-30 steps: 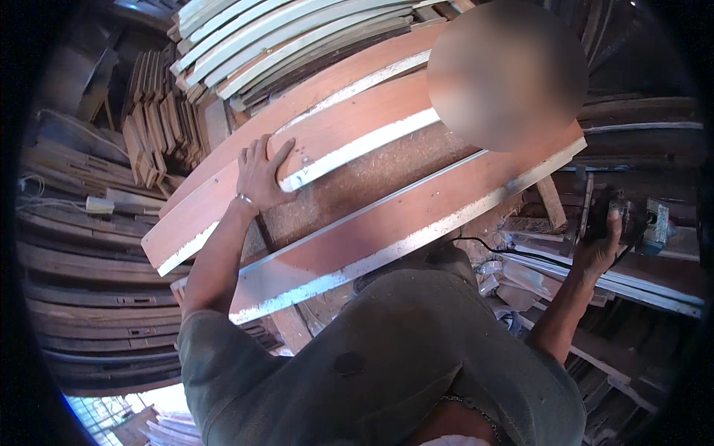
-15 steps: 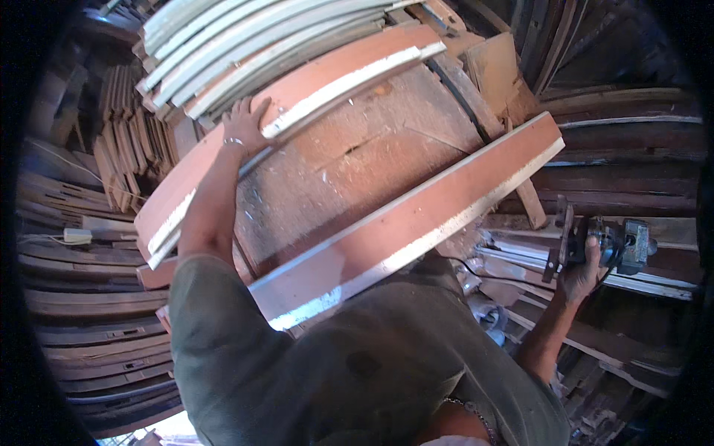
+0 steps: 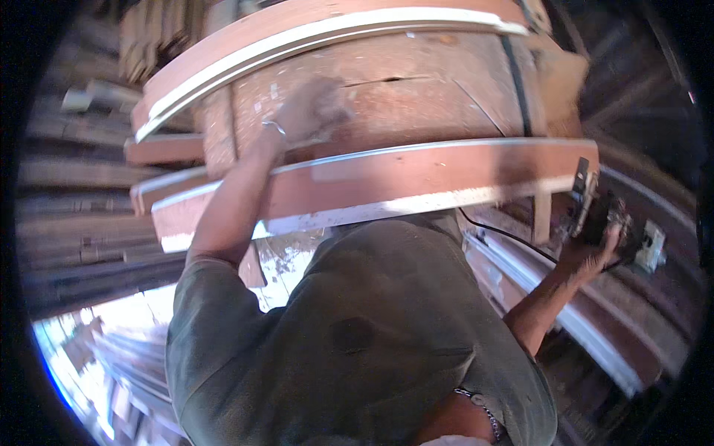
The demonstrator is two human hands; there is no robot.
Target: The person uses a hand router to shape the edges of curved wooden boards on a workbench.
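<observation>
My left hand, smeared by motion, is over the dusty wooden workbench top, between two boards; its fingers are too blurred to read. Behind it lies a curved reddish-brown board with a white front edge. Closer to my body, a second reddish-brown board with white edges runs along the bench, and my left forearm crosses its left part. Off the right end of this board, my right hand is closed around a dark corded power tool, which looks like a handheld router with a flat base plate.
A black cord runs from near my body toward the tool. Stacked timber fills the left side, and long pale-edged boards lie low at the right. Bright light falls on pieces at the lower left.
My left hand has left the far curved board and come nearer over the bench top. The view has turned, so the near board looks more level. My right hand still grips the tool.
</observation>
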